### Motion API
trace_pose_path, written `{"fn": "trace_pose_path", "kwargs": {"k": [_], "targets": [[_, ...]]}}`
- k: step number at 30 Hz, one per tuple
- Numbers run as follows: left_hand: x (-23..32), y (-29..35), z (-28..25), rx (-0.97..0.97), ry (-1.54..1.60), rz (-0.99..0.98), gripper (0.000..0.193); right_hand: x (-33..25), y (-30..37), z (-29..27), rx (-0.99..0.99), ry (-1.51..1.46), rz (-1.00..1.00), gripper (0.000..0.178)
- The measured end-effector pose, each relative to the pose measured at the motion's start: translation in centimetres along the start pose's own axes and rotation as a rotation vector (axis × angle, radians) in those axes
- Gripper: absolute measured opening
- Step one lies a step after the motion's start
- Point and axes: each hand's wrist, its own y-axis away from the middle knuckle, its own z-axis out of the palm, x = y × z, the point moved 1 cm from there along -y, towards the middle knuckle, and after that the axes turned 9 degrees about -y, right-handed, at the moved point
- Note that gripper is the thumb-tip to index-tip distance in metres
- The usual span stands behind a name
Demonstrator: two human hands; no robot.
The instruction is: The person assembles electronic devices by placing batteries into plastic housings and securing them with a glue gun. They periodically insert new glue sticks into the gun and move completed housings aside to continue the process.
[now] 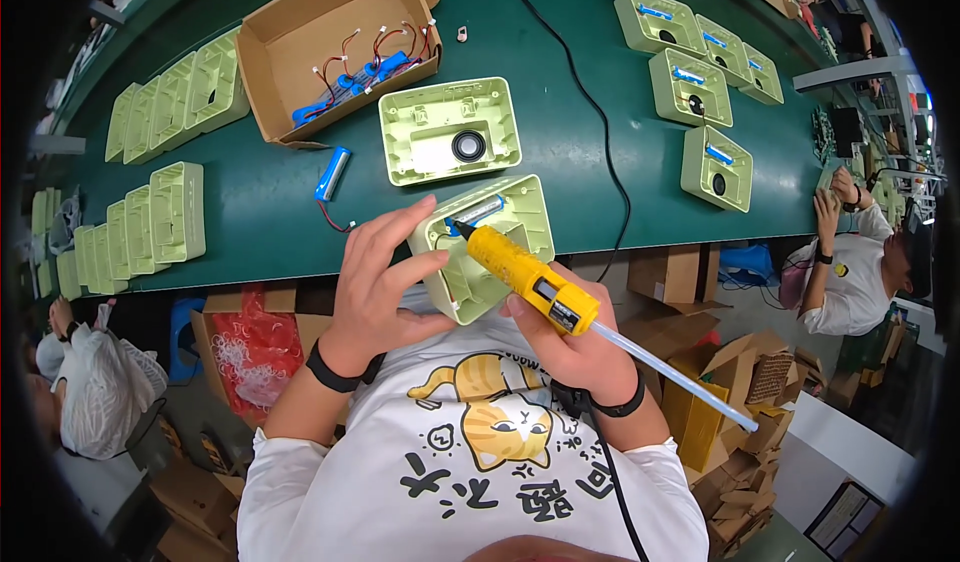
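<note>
My right hand (575, 347) is wrapped round a yellow hot glue gun (520, 267), with a long clear glue stick (675, 376) sticking out of its back end. The gun's dark nozzle points into a pale green plastic housing (540, 224), right by a blue cylindrical battery (485, 209) lying along its inner wall. My left hand (378, 282) grips this housing by its left side, tilting it at the table's front edge. Just beyond stands another green housing (400, 152) with a round black speaker (468, 146). A loose blue battery with a wire (333, 174) lies to the left.
A cardboard box (290, 37) of wired batteries stands at the back left, beside rows of green housings (175, 212). Several housings with batteries (718, 167) sit at the right. A black cable (600, 112) crosses the green table (290, 222). Co-workers sit on both sides.
</note>
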Motion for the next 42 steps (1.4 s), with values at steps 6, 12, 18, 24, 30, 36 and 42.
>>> {"fn": "trace_pose_path", "kwargs": {"k": [6,12,18,24,30,36,42], "targets": [[0.4,0.0,0.3,0.034,-0.003,0.066,0.087,-0.7,0.3,0.2,0.069,-0.097,0.045,0.018],[0.6,-0.1,0.2,0.025,0.004,0.074,0.087,-1.0,1.2,-0.1,0.070,-0.127,0.236,0.024],[0.5,-0.3,0.2,0.021,0.010,0.051,0.087,-0.8,1.0,0.4,0.175,-0.372,0.208,0.025],[0.3,-0.2,0.3,0.020,0.017,0.047,0.088,1.1,1.8,-0.1,0.119,-0.443,0.257,0.038],[0.2,-0.2,0.3,0.015,0.020,0.062,0.089,1.4,1.6,-0.3,0.071,-0.423,0.281,0.031],[-0.1,-0.1,0.3,0.012,0.031,0.064,0.088,0.6,1.2,-0.3,0.085,-0.366,0.299,0.029],[0.0,0.0,0.3,0.019,0.025,0.067,0.087,0.3,1.4,-1.0,0.147,-0.447,0.369,0.035]]}}
